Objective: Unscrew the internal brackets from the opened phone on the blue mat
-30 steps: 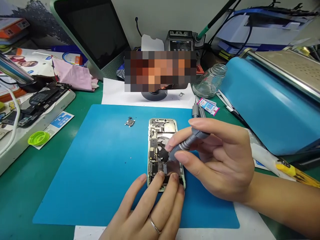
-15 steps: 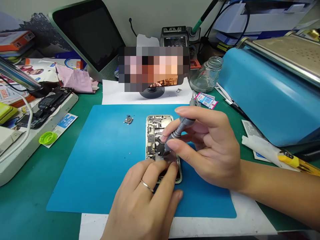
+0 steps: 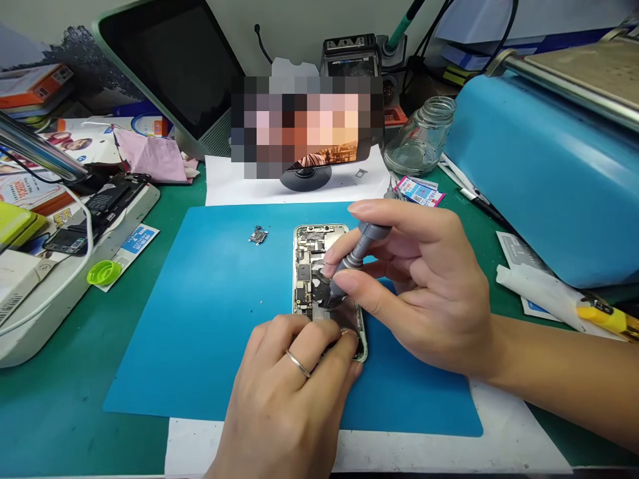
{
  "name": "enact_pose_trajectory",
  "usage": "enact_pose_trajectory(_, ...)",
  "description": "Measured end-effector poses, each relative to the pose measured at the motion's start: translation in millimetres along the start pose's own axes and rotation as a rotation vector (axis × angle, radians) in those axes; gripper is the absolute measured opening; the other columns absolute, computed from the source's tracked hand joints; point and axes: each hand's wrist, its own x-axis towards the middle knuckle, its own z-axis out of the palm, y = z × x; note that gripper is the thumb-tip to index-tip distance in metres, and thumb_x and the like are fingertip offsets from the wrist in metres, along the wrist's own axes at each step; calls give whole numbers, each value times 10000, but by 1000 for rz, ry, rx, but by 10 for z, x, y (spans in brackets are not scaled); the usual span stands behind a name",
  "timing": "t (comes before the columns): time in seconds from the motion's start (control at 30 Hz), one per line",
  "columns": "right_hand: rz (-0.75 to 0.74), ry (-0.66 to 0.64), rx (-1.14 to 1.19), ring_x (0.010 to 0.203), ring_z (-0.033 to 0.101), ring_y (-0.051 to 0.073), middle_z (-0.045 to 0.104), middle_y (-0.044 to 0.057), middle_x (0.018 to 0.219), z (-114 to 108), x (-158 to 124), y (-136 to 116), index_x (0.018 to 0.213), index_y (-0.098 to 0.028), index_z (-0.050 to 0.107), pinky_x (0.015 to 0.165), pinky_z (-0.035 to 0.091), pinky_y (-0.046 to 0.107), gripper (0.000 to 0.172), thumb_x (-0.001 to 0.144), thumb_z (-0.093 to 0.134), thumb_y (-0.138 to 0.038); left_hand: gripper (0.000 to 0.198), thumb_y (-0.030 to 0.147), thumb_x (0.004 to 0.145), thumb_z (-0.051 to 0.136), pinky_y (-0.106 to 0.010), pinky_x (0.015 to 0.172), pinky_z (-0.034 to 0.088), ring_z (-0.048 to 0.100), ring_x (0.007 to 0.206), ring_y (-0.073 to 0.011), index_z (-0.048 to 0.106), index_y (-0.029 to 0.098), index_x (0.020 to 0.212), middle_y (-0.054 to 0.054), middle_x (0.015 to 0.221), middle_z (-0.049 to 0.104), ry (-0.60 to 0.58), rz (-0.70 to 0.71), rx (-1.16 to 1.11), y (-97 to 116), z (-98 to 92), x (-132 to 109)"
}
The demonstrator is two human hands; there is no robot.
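An opened phone (image 3: 312, 266) with its boards bare lies lengthwise on a blue mat (image 3: 210, 306). My right hand (image 3: 429, 286) pinches a grey screwdriver (image 3: 355, 255), whose tip rests inside the phone's middle. My left hand (image 3: 294, 392), a ring on one finger, curls over the phone's near end and presses it down with bent fingertips. A small loose part (image 3: 258, 235) sits on the mat to the phone's left.
A glass jar (image 3: 422, 143) stands behind at the right, next to a large blue machine (image 3: 539, 166). A dark monitor (image 3: 174, 66) leans at the back left. Another dismantled phone (image 3: 97, 209) rests on a white box, with a green cap (image 3: 104, 273) nearby.
My left hand has slid up onto the phone's near end and its fingers have curled. The right hand with the screwdriver has shifted slightly up along the phone.
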Motion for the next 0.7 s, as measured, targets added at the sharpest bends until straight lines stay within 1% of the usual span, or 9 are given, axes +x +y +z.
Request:
enact_pose_trajectory(0.13,19,-10,-10,958,726,122,672,-14,1074,-3,6,-7,1321,-289,504,739,668,218,461,953,662,-60,203,174,1043,610,-346,807,457,601,953,-165,719,204,1212,15,1145,748,5,-13,6,26,3,1)
enact_pose_trajectory(0.23,30,-22,10,975,740,139,694,-7,1082,-9,6,-4,1341,-299,512,750,678,237,487,947,667,-59,215,158,1051,579,-360,665,385,552,810,-161,717,169,1216,2,1085,754,26,3,102,77,26,-3)
enact_pose_trajectory(0.3,36,-17,15,978,755,154,710,-2,1086,-6,0,-2,1359,-314,529,753,689,256,512,940,662,-50,230,123,1051,540,-380,594,304,493,724,-166,719,115,1195,-24,1034,756,69,23,201,133,55,-7)
enact_pose_trajectory(0.4,21,4,-3,954,773,165,718,2,1075,9,-12,-10,1389,-334,559,784,703,277,586,913,661,-8,243,89,1028,523,-401,584,253,489,712,-177,739,79,1141,-52,1037,756,153,-29,246,234,121,-22)
enact_pose_trajectory(0.43,3,22,-15,947,776,166,716,3,1075,16,-13,-18,1398,-337,569,802,704,280,616,897,670,8,249,114,1026,538,-399,591,264,506,730,-182,735,74,1173,-60,1069,751,144,-27,251,268,148,-31)
enact_pose_trajectory(0.5,-24,66,-45,942,778,169,712,2,1078,32,-1,-51,1424,-350,572,823,704,279,681,869,689,27,269,191,1029,563,-394,606,294,527,763,-197,744,51,1170,-89,1107,737,162,-23,294,331,203,-56)
enact_pose_trajectory(0.57,-28,69,-78,928,778,174,715,2,1055,54,33,-100,1441,-355,570,791,706,268,703,862,695,24,313,248,1031,562,-389,622,318,532,790,-207,755,39,1162,-105,1142,722,188,-51,323,384,251,-88)
enact_pose_trajectory(0.63,-12,10,-111,911,778,180,720,9,1024,88,84,-155,1426,-344,582,723,705,249,665,872,690,7,359,305,1028,563,-379,626,322,514,775,-200,762,39,1164,-121,1175,706,213,-92,342,421,277,-118)
enact_pose_trajectory(0.7,-6,-56,-125,896,780,186,723,20,1024,145,147,-196,1385,-333,600,666,698,238,597,885,692,-20,398,371,1023,571,-367,627,326,500,762,-194,765,58,1174,-133,1209,690,205,-110,357,441,273,-136)
